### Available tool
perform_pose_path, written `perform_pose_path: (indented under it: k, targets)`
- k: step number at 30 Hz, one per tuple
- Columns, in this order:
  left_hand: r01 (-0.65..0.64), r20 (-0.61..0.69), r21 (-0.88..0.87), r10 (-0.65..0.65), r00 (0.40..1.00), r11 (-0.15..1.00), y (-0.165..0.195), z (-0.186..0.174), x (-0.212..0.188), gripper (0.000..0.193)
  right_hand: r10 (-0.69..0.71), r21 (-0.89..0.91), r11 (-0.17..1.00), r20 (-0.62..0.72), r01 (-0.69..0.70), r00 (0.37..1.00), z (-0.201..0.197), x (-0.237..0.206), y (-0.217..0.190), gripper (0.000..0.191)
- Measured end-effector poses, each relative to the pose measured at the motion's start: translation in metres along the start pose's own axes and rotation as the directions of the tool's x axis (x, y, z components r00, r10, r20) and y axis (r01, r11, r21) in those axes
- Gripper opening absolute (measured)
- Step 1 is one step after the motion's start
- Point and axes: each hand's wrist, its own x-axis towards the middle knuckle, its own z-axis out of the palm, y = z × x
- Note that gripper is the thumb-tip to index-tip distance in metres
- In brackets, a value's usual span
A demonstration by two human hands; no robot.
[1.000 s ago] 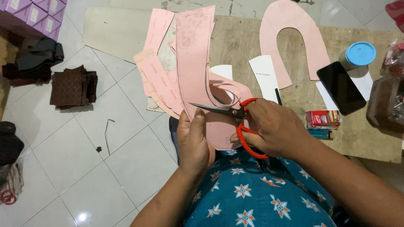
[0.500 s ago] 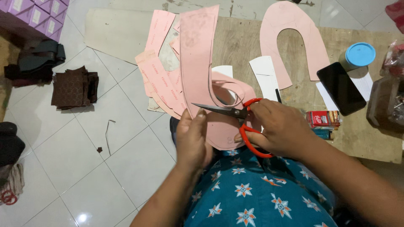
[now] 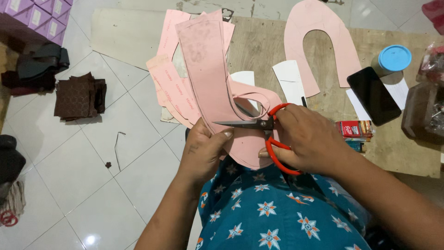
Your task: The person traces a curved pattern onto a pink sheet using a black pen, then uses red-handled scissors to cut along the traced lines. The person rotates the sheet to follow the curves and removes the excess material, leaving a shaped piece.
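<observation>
Now: scissors in pink sheet

Seemingly thin, floppy pink sheet [image 3: 208, 88], best pinched near the cut, is gripped by left hand [image 3: 203, 150]. Right hand [image 3: 307, 139] clasps scissors [image 3: 263, 127], blades in it. Right of the sheet: phone [image 3: 373, 95], blue-lidded jar [image 3: 392, 60], contents hidden, on the surface [image 3: 263, 44].

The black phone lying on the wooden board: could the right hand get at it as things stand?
Probably yes, but not freely: the black phone lies uncovered just beyond the right hand, with only bare wooden board between, yet that hand's fingers are threaded through the red-handled scissors.
</observation>
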Motion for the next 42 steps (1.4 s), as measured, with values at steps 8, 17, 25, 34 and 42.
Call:
perform_pose_path:
  k: [8, 17, 25, 34, 42]
  targets:
    - [0.066, -0.064, -0.150, -0.076, 0.995, 0.986, 0.003, 0.010, -0.001, 0.033, 0.025, 0.050, 0.998, 0.000, -0.024, 1.000, 0.001, -0.001, 0.001, 0.056]
    - [-0.004, -0.051, -0.176, -0.005, 0.999, 0.984, -0.011, 0.006, -0.002, 0.036, 0.046, 0.011, 0.999, 0.013, -0.047, 0.999, 0.002, 0.000, 0.002, 0.064]
    - [-0.012, -0.033, -0.237, 0.004, 0.999, 0.971, -0.014, 0.005, -0.001, 0.038, 0.029, 0.010, 1.000, -0.012, -0.029, 1.000, 0.004, -0.001, 0.004, 0.061]
    - [0.053, -0.014, -0.182, -0.057, 0.998, 0.982, -0.007, -0.012, 0.006, 0.029, -0.075, 0.019, 0.997, -0.098, 0.077, 0.992, 0.004, -0.005, 0.010, 0.057]
    - [-0.057, -0.020, 0.036, 0.057, 0.998, 0.998, 0.003, -0.001, -0.001, 0.025, -0.108, 0.012, 0.994, -0.081, 0.109, 0.991, 0.002, -0.005, 0.010, 0.067]
